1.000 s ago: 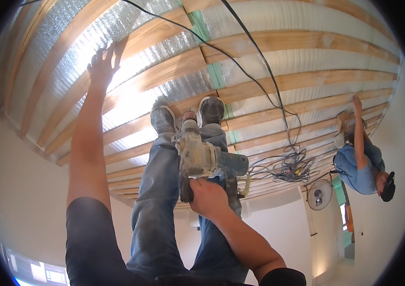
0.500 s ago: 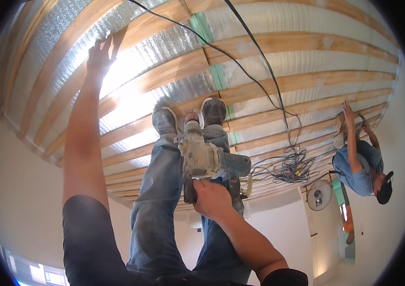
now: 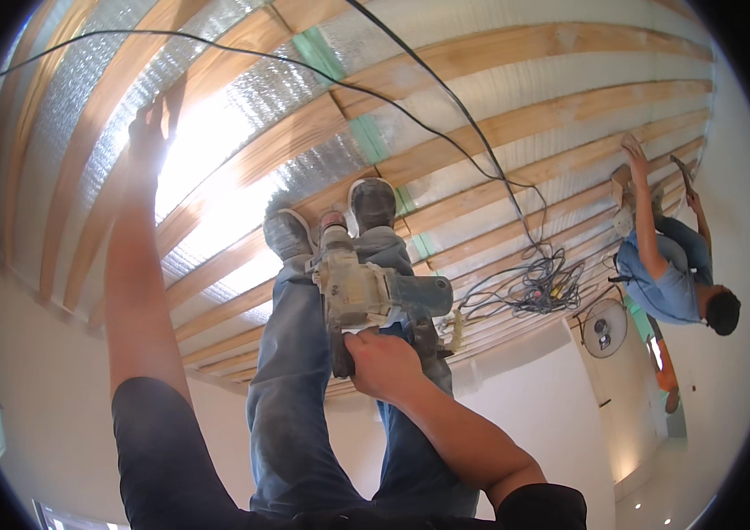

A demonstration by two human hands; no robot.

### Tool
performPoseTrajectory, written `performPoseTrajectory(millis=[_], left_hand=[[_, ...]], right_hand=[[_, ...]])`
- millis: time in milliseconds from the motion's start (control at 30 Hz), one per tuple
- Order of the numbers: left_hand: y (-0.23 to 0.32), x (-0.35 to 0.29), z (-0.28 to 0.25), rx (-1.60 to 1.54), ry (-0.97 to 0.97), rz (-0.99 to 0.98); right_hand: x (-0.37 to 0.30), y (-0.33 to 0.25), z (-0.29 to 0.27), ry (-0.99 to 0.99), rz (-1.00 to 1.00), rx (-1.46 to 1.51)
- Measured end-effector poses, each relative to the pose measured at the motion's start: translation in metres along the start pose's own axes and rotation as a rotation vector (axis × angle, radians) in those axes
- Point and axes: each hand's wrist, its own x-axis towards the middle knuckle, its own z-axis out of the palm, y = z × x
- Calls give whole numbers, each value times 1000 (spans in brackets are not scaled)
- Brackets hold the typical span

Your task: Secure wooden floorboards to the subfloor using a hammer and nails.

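The R hand (image 3: 385, 364) has its fingers clenched around the dark rear handle (image 3: 340, 353) of a dusty power tool (image 3: 353, 291), which looks like a heavy drill. This tool is approx. in the middle of the view, in front of the legs in blue jeans (image 3: 291, 380). Its reddish collar (image 3: 332, 220) points away from the body, toward the gap btwn the 2 dark shoes (image 3: 373, 205). Its blue-grey motor housing (image 3: 423, 296) sticks out to the R. If the tip is touching smth below, I cannot tell.

The L hand (image 3: 149, 132) is stretched far forward on the L side, w/ its fingers released & spread apart. It is near a light wooden batten (image 3: 229, 49); due to strong glare, I cannot tell whether it touches the wood.

Btwn the parallel battens lies silvery foil (image 3: 282, 93), & some green strips (image 3: 317, 55) run across. 2 black cables (image 3: 445, 79) cross over the battens, & a tangled cable heap (image 3: 538, 287) lies to the R of the tool. Near this heap is a round fan (image 3: 604, 329).

On the far R, a co-worker (image 3: 657, 278) in blue is crouching: 1 hand reaches to the battens, the other holds a hammer-like tool (image 3: 684, 174). Lower down, a 2nd person (image 3: 664, 364) in orange is partly visible.
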Motion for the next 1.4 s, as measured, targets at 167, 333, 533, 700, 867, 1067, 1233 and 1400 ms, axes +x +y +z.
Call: performPoseTrajectory(millis=[167, 333, 533, 700, 867, 1067, 1233, 1400], left_hand=[[2, -6, 3, 0, -43, 137], [-21, -9, 42, -89, -195, 120], [52, -45, 42, 371, -456, -66], [97, -42, -30, 203, -303, 167], [208, -117, -33, 297, -621, 105], [189, -128, -1, 194, -381, 181], [178, -140, 15, 117, -239, 314], [144, -145, 22, -403, -237, 16]], right_hand=[[0, 1, 3, -6, 37, -9], [-3, 12, -2, 0, 13, 32], [-1, 34, 17, -90, 118, 42], [1, 9, 12, -26, 22, 96], [-9, 14, 19, 7, 60, 104], [-22, 12, 0, 143, 7, 119], [-21, 26, 11, 107, 11, 123], [-4, 15, 20, 36, -26, 146]])
